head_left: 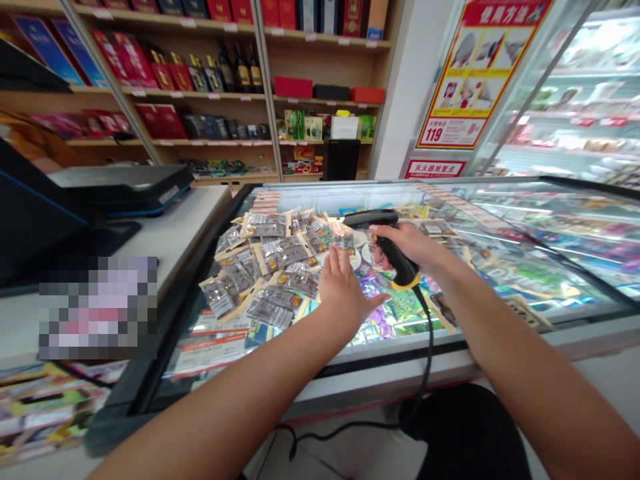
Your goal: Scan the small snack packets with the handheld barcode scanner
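The right hand's (407, 243) grip clamps a black-and-yellow plastic pistol-shaped scanner (397, 260), apparently to aim it left over flat clear-and-tan plastic packets (280, 253); the left hand's (343, 288) grip stands apart beside them.

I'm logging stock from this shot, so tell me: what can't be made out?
In the head view:
Small print on the packets: too small to read.
Whether the left hand touches the packets: its own back hides this.
Part of the right hand's grip: behind the scanner.
Item at left: pixelated.
Goods on the upper-right shelves: blurred, cut off by the edge.
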Available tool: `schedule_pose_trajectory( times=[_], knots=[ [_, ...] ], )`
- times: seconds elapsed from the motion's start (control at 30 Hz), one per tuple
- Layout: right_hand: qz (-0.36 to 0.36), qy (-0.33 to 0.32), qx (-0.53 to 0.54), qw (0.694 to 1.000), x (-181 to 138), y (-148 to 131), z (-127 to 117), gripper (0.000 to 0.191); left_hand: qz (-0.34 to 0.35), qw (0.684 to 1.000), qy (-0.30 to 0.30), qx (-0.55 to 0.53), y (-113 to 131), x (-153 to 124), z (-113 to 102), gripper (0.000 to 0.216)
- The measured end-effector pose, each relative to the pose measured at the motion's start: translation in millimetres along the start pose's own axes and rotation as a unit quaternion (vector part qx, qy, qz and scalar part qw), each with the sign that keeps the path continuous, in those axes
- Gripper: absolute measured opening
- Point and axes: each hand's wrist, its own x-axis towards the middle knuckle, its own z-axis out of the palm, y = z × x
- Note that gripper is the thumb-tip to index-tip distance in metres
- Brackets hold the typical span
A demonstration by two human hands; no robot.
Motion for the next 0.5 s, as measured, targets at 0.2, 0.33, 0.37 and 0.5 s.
schedule_pose_trajectory(
  times=[0.2,0.33,0.37,0.5],
  knots=[
    [-0.004,-0.004,-0.005,1.0,0,3,-1,0.033,-0.001,1.0,0.019,-0.004,0,0,3,0.113],
    [-0.013,-0.006,-0.003,1.0,4,7,-3,0.03,0.001,1.0,0.012,-0.004,0,-1,1,0.117],
    [-0.016,-0.002,0.0,1.0,5,8,-4,0.027,0.002,1.0,0.008,-0.003,-1,-1,-1,0.119],
    [-0.034,0.028,0.028,0.999,13,12,-11,0.021,0.002,1.0,0.01,0.017,-11,6,-7,0.119]
  ],
)
